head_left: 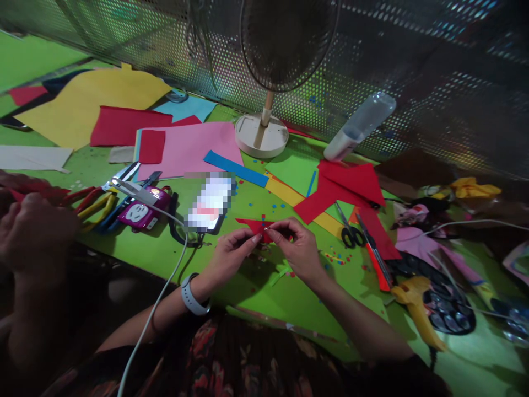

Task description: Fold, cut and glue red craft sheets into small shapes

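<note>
At the near edge of the green table (256,300), my left wrist wears a pale watch (192,296), and a white cable (159,306) runs past it toward my lap. Just above, my left hand (232,252) and my right hand (298,249) meet fingertip to fingertip, both pinched narrow on a small red paper piece (257,226), held just over the tabletop at centre. A little green scrap (280,272) lies under my right hand.

To my left, another person's hand (33,231) is closed in a loose fist (what it grips I cannot tell), near a cluster of red- and yellow-handled pliers (94,203) and a purple plug adapter (141,213). A phone (209,202) lies just beyond my left hand.

To my right sit black-handled scissors (349,230), a red-handled cutter (375,256) beside them, and a yellow glue gun (416,303) nearer the edge.

Farther back, cut red paper sheets (351,184) overlap a yellow strip (289,194), and a blue strip (235,167) lies against a pink sheet (194,144). Beyond stand a fan's round white base (261,137) and a clear bottle (360,124) tipped on its side, with a large yellow sheet (91,99) at far left against the perforated metal wall (433,82).
</note>
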